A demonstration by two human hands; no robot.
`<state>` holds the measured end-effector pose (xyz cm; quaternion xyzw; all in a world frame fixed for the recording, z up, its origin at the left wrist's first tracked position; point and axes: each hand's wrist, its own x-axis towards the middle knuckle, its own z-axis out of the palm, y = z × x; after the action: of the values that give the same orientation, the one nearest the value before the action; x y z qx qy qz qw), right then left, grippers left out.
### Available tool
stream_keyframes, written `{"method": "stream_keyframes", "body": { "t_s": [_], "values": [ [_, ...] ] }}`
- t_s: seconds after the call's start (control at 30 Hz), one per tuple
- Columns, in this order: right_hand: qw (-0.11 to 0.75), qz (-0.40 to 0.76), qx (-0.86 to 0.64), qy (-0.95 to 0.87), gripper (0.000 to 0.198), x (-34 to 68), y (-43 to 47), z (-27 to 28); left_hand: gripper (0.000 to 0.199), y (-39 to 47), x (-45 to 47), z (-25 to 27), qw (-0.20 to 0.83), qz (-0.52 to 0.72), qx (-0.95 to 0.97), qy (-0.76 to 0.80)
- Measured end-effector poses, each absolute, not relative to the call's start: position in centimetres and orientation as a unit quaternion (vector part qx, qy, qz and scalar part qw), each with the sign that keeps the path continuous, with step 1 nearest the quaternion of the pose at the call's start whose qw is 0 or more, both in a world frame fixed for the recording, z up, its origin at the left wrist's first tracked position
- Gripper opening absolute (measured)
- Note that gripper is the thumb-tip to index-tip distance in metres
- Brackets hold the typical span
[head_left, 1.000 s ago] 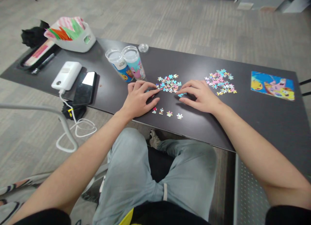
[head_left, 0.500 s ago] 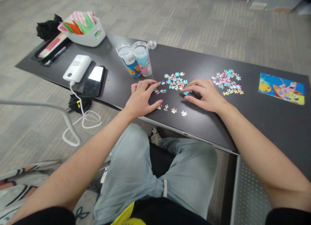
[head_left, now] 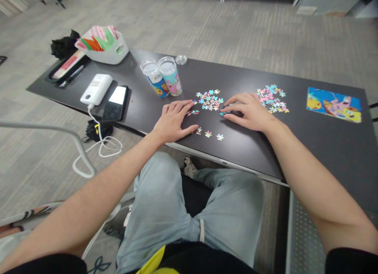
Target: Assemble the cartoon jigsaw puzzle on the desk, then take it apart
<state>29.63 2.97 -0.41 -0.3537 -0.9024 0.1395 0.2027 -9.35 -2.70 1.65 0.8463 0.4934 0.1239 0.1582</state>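
Note:
My left hand [head_left: 174,122] lies palm down on the dark table with its fingers spread. Its index fingertip is at the left edge of a pile of jigsaw pieces [head_left: 209,99], and a few red-and-white pieces [head_left: 193,112] lie between index finger and thumb. The thumb reaches to a front row of single jigsaw pieces [head_left: 208,134], partly covering one. My right hand [head_left: 248,111] rests with curved, parted fingers, its fingertips at some blue jigsaw pieces [head_left: 224,113]; the fingers partly hide these. Behind that hand lies a second pile of pink, blue and yellow pieces [head_left: 271,98].
A cartoon picture card [head_left: 333,104] lies at the right. Two clear cartoon-printed cups [head_left: 171,77] stand behind my left hand, beside a clear lid [head_left: 181,60]. Further left are a phone [head_left: 115,103], a cabled white power bank [head_left: 97,88] and a white basket [head_left: 113,53].
The camera view has shifted slightly. My left thumb now covers more of the leftmost front-row piece. My right fingertips stay at the blue pieces, with the thumb a little closer to the index finger.

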Motion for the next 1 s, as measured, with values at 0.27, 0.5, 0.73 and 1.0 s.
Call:
{"method": "stream_keyframes", "body": {
  "t_s": [0.27,0.5,0.73,1.0],
  "values": [
    [0.243,0.104,-0.386,-0.884,0.045,29.7,3.0,-0.7,0.099,-1.9,-9.7,0.9,0.147,0.119,0.861,0.471],
    [0.206,0.102,-0.38,-0.896,0.051,28.3,2.2,-0.9,0.112,-2.1,-9.7,1.2,0.158,0.123,0.86,0.47],
    [0.238,0.105,-0.381,-0.887,0.043,28.7,2.6,-1.1,0.138,-2.2,-9.5,1.2,0.156,0.127,0.837,0.508],
    [0.209,0.114,-0.395,-0.887,0.064,26.8,2.0,-1.5,0.105,-1.5,-9.9,-0.1,0.143,0.163,0.848,0.483]
  ]
}}
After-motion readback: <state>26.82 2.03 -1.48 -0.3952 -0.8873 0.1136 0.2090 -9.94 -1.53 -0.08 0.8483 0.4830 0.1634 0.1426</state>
